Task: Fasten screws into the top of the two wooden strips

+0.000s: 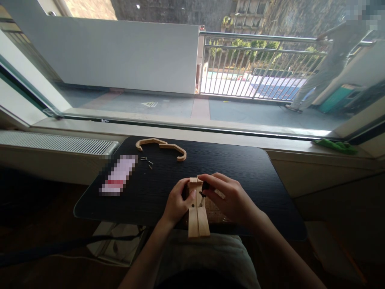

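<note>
Two pale wooden strips (pixel 194 226) lie side by side near the table's front edge, with dark round spots on their faces. My left hand (pixel 179 202) is closed around their left side, thumb on top. In my right hand (pixel 230 192) is a small screwdriver (pixel 205 187) with a black handle, pinched between the fingers. Its tip points down at a small screw (pixel 201 205) in the right strip; whether it turns cannot be seen. A brown patterned block or board (pixel 215 210) shows under the strips and right hand, its kind unclear.
On the black table (pixel 240 168), two curved wooden pieces (pixel 177 148) lie at the back. Several loose screws (pixel 147 161) are near a blurred pink-white packet (pixel 118 174). Behind are a window sill (pixel 180 138), a radiator (pixel 57 142) and a green cloth (pixel 337 146). A person (pixel 327 68) stands outside the glass.
</note>
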Motion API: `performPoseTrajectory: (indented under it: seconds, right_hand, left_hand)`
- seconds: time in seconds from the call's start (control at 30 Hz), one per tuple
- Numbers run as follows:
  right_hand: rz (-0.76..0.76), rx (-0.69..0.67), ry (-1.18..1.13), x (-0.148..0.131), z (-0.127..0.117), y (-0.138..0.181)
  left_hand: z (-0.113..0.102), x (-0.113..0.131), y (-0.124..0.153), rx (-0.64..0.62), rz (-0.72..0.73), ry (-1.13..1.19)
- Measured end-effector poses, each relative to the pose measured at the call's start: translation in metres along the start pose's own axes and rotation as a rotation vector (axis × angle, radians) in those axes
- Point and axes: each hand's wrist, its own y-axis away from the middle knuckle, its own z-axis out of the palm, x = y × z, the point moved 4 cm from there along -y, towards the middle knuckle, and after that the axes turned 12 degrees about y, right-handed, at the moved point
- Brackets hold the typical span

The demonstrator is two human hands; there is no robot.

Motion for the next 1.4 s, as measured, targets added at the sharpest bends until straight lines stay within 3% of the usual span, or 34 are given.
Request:
performPoseTrajectory:
  seconds: [0.4,0.9,1.4]
  right_hand:
    - [0.008,0.014,0.009,0.002,0.004,-0.003]
    - [0.012,-0.113,0.055,0.001,-0.001,-0.009]
    - [-0.082,-0.119,0.171,-0.01,-0.008,-0.017]
  left_hand:
    - [0.0,-0.001,0.0,0.009,0.008,0.005]
    - [0.0,-0.001,-0.001,-0.006,0.014,-0.01]
    - [0.001,-0.002,0.001,-0.013,0.004,-0.001]
